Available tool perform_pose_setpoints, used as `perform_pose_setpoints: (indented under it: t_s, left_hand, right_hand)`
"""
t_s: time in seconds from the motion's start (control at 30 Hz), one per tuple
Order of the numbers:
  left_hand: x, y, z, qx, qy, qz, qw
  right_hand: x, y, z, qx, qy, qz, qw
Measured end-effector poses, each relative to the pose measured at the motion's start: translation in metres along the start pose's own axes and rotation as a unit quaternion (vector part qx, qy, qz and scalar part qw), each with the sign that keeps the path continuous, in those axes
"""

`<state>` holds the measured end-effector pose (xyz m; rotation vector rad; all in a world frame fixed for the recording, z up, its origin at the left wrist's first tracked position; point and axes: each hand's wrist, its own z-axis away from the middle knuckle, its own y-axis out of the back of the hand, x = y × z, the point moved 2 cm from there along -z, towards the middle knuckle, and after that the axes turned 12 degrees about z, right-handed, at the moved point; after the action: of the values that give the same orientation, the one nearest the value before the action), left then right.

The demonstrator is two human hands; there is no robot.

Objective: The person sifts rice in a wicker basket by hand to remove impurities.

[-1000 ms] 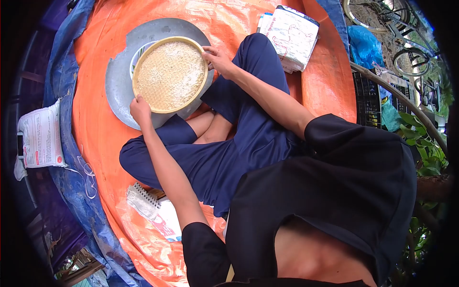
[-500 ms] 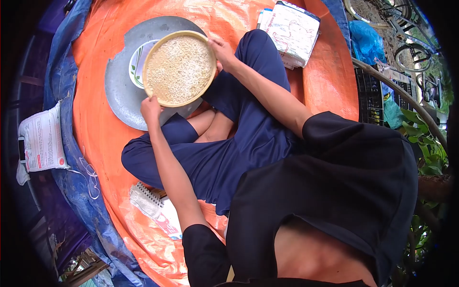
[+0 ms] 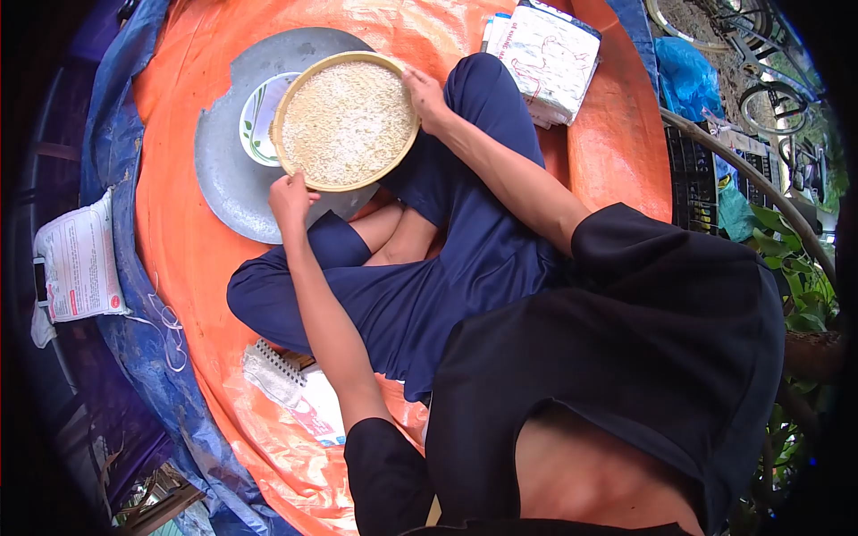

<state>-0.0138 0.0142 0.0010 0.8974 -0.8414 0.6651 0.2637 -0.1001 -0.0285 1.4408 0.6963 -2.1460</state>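
On orange tarp (image 3: 168, 205), sits cross-legged in navy trousers (image 3: 483, 214) and black top (image 3: 626, 322). Grips the rim of a round basket (image 3: 344, 188) of pale grains (image 3: 344, 125) with left hand (image 3: 291, 201) at its 7 o'clock and right hand (image 3: 427, 100) at its 2 o'clock. Holds it at the view's 11 o'clock, over a grey tray (image 3: 223, 170) and partly over a green-patterned dish (image 3: 256, 121). Shows printed packages (image 3: 550, 67) at 1 o'clock.

the sieve (image 3: 355, 187) is tan, the tray (image 3: 219, 156) grey, the dish (image 3: 258, 123) white with green leaves.
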Motion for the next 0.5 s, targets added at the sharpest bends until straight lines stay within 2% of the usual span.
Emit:
perform_pose_setpoints:
  t_s: [0.03,0.07,0.1,0.17,0.23,0.27,0.37,0.5]
  left_hand:
    - [-0.009,0.008,-0.012,0.011,-0.002,0.021,1.000]
    - [-0.015,0.019,-0.020,0.036,-0.008,-0.030,0.999]
    - [-0.016,0.031,-0.023,0.051,0.009,-0.054,0.997]
    - [-0.015,0.038,-0.019,0.076,0.029,-0.099,0.992]
    - [-0.005,0.026,-0.002,0.060,0.016,-0.076,0.995]
    - [0.001,0.022,0.006,0.052,0.011,-0.064,0.996]
    - [0.007,0.015,0.008,0.029,0.020,-0.099,0.994]
    - [-0.004,0.025,-0.007,0.037,0.043,-0.168,0.984]
  right_hand:
    - [0.006,-0.004,0.003,0.010,0.014,0.044,0.999]
    - [0.024,-0.008,-0.007,-0.037,0.049,0.062,0.996]
    - [0.014,-0.014,0.009,-0.081,0.054,0.085,0.992]
    - [-0.006,-0.021,0.029,-0.107,0.014,0.100,0.989]
    - [0.001,-0.020,0.010,-0.088,0.019,0.073,0.993]
    - [-0.001,-0.014,0.012,-0.073,-0.028,0.061,0.995]
    - [0.000,-0.010,0.013,-0.056,-0.050,0.063,0.995]
    - [0.015,-0.016,0.011,-0.106,0.069,0.176,0.976]
